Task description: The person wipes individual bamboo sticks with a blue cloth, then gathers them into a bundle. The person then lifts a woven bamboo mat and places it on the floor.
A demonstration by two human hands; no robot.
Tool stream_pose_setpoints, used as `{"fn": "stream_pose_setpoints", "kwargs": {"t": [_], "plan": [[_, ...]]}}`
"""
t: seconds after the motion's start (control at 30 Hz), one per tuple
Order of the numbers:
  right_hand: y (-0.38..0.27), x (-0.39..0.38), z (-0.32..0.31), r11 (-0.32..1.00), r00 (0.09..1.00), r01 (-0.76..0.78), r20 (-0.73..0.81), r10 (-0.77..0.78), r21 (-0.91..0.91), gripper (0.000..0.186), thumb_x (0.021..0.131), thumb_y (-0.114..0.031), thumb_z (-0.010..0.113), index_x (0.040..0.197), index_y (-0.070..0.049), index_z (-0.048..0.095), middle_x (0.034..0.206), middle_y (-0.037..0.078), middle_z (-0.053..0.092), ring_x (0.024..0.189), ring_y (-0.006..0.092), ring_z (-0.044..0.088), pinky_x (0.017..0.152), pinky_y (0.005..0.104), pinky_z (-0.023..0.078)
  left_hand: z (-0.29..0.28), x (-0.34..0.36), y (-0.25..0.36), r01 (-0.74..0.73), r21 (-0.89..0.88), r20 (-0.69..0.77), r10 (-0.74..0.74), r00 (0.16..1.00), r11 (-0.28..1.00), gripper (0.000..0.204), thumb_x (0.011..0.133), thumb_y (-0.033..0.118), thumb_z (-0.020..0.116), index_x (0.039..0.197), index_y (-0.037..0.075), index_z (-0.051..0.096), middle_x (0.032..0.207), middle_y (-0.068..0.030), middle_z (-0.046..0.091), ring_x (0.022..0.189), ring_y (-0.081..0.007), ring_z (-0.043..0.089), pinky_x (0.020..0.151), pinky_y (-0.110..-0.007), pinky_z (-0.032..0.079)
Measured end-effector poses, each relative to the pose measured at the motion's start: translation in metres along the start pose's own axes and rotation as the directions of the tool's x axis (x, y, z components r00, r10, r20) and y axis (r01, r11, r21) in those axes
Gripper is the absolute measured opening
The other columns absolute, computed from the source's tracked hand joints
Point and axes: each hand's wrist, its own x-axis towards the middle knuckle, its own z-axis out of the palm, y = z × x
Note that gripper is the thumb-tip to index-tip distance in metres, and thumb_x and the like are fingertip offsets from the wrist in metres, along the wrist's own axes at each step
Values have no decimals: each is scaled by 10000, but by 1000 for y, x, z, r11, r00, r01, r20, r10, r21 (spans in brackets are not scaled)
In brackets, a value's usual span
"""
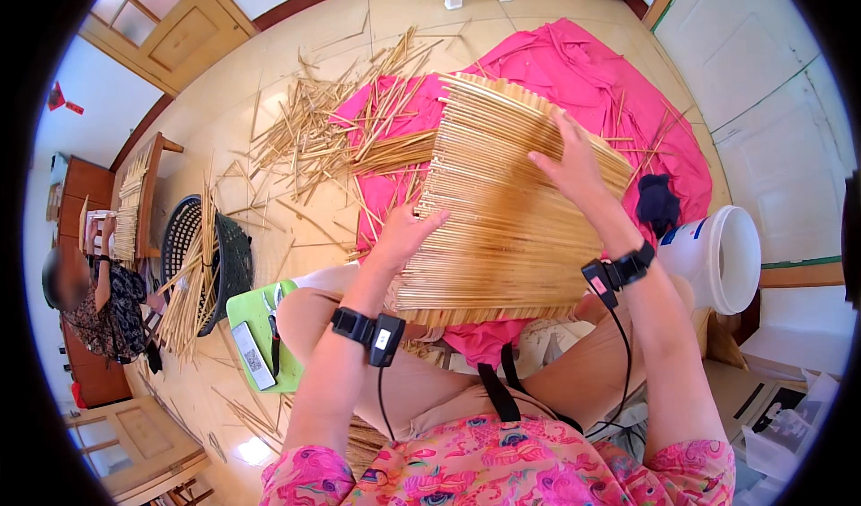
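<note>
A broad mat of golden straw-like stalks (502, 210), laid side by side, slants above my lap. My left hand (408, 237) grips its left edge, thumb on top and the other fingers largely hidden beneath. Toward the far right part of the mat, my right hand (574, 161) lies on the stalks with thumb and fingers spread apart. Both wrists wear black straps with small devices. Under the mat's far side is a pink cloth (583, 57), and a bundle of stalks (395, 152) lies on it to the left.
Loose stalks (314, 120) litter the floor at far left. Left of my knee sit a green board (291, 376) with a phone (254, 355) and pliers-like tool, and a dark basket (238, 273) of stalks. A white bucket (731, 259) stands right. Another person (99, 300) works far left.
</note>
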Motion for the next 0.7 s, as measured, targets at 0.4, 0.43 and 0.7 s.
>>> {"fn": "stream_pose_setpoints", "kwargs": {"t": [0.4,0.43,0.7], "plan": [[-15,5,-77,928,984,-171,12,177,331,503,628,-309,797,986,-18,596,851,113,637,778,209,602,706,314,468,-17,-7,43,-172,147,254,130,958,974,372,809,238,654,1101,16,591,939,-66,650,820,-108,583,736,-274,466],[-12,4,-77,924,983,-177,10,185,338,488,625,-307,801,962,-17,599,826,99,635,746,186,596,685,299,466,-16,-6,48,-207,161,263,160,952,965,380,806,241,658,1103,14,589,943,-68,651,825,-113,584,744,-276,465],[-23,5,-80,868,968,-252,99,232,429,416,638,-254,801,891,-4,586,777,53,623,699,103,565,638,257,447,-38,5,59,-398,342,275,314,909,852,402,783,252,675,1085,-2,595,954,-106,660,852,-153,599,773,-291,458]]}}
